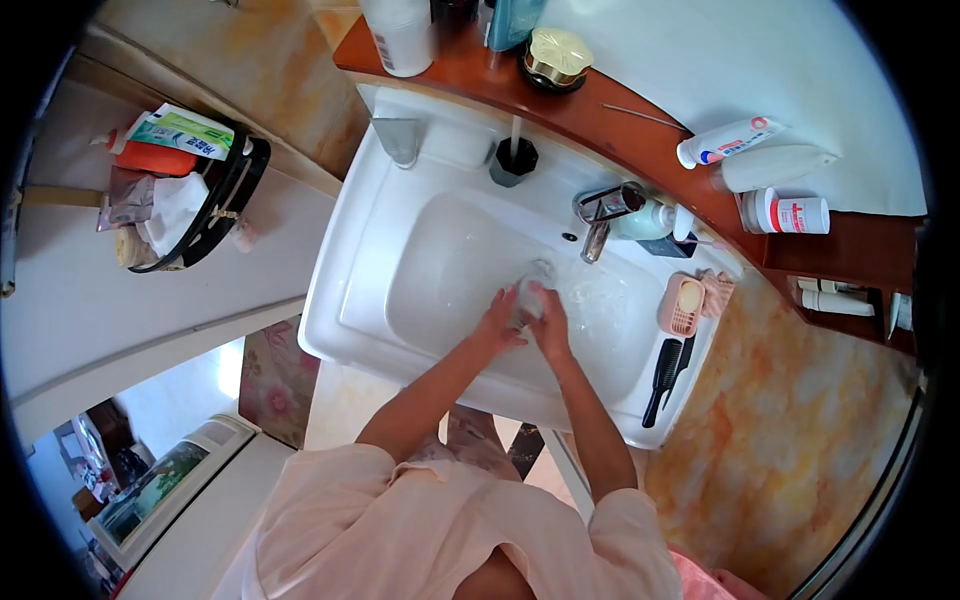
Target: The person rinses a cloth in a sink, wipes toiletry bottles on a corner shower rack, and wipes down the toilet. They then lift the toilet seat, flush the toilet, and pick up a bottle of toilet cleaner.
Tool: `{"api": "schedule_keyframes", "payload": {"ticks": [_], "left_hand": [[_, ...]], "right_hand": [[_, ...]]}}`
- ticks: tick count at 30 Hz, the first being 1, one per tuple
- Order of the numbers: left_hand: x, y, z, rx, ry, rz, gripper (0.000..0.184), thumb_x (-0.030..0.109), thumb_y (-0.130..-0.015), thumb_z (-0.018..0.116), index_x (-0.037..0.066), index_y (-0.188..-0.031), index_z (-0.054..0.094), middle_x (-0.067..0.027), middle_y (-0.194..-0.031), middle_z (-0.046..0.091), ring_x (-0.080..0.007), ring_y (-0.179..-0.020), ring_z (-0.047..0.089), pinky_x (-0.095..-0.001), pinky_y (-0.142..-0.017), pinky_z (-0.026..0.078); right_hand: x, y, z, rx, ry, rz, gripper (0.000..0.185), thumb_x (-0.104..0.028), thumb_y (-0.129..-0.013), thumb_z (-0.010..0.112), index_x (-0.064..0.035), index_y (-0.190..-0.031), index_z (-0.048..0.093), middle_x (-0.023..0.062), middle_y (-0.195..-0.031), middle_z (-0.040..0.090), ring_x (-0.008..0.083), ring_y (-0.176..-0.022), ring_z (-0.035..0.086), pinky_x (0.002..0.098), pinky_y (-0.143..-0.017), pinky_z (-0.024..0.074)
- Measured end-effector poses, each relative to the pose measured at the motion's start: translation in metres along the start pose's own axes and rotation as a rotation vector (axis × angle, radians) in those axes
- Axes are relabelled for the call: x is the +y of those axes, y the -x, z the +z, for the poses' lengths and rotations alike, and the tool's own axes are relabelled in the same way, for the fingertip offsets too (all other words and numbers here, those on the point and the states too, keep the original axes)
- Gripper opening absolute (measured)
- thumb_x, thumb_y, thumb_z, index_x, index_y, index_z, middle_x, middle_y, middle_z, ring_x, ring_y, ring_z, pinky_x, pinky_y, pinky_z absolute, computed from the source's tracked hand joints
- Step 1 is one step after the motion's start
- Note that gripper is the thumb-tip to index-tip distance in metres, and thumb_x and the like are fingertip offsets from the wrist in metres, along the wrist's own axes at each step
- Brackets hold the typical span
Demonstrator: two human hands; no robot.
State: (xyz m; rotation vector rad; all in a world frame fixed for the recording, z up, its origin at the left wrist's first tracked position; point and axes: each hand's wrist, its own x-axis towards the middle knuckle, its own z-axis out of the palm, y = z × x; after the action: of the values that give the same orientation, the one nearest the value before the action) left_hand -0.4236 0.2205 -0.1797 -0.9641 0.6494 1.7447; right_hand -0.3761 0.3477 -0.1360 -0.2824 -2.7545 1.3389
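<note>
Near the tap (596, 242), your left hand (496, 325) and right hand (547, 322) are curled around a clear thing (527, 300); being maybe slippery, it asks careful fingers.

Garment observed: pale pink top (450, 520), loose cut, short wide sleeves (345, 480), open neckline. Below it, leg wear (475, 432) in muted, faintly patterned fabric.
</note>
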Motion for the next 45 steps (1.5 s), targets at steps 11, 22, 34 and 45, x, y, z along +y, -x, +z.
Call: {"api": "schedule_keyframes", "payload": {"ticks": [11,22,34,45], "left_hand": [[-0.002,0.013,0.017,-0.46,0.147,0.055,0.03,0.032,-0.09,0.057,0.008,-0.107,0.054,-0.0071,-0.091,0.059,-0.019,-0.078,0.058,-0.0334,-0.068,0.049],[-0.018,0.037,0.037,0.127,-0.062,0.393,0.048,0.034,-0.087,0.062,0.013,-0.125,0.04,-0.0052,-0.114,0.052,-0.0248,-0.103,0.051,-0.0494,-0.091,0.04],[-0.001,0.018,0.008,0.178,-0.218,0.095,0.061,0.044,-0.085,0.061,0.031,-0.135,0.029,-0.0075,-0.135,0.037,-0.0355,-0.108,0.05,-0.0574,-0.084,0.043],[0.02,0.087,0.048,-0.438,-0.072,0.204,0.034,0.034,-0.089,0.058,0.005,-0.107,0.057,-0.0097,-0.096,0.059,-0.0198,-0.083,0.058,-0.0352,-0.071,0.051]], "right_hand": [[-0.121,0.011,-0.021,0.129,-0.103,-0.019,0.023,-0.015,-0.081,0.066,-0.0006,-0.067,0.055,0.0118,-0.06,0.048,0.0275,-0.053,0.048,0.0349,-0.052,0.0398],[0.061,-0.008,0.007,0.382,-0.24,0.415,0.036,-0.027,-0.096,0.047,0.002,-0.08,0.062,0.0099,-0.068,0.057,0.0149,-0.065,0.05,0.0313,-0.063,0.043],[0.061,0.006,0.014,0.117,0.167,0.021,0.054,0.003,-0.073,0.065,-0.0058,-0.124,0.048,0.0177,-0.117,0.052,0.0381,-0.107,0.052,0.0387,-0.091,0.0431],[-0.139,0.022,-0.024,0.023,-0.009,-0.197,0.013,-0.008,-0.073,0.07,-0.0044,-0.076,0.058,0.0096,-0.074,0.054,0.0287,-0.066,0.055,0.0366,-0.057,0.0437]]}}
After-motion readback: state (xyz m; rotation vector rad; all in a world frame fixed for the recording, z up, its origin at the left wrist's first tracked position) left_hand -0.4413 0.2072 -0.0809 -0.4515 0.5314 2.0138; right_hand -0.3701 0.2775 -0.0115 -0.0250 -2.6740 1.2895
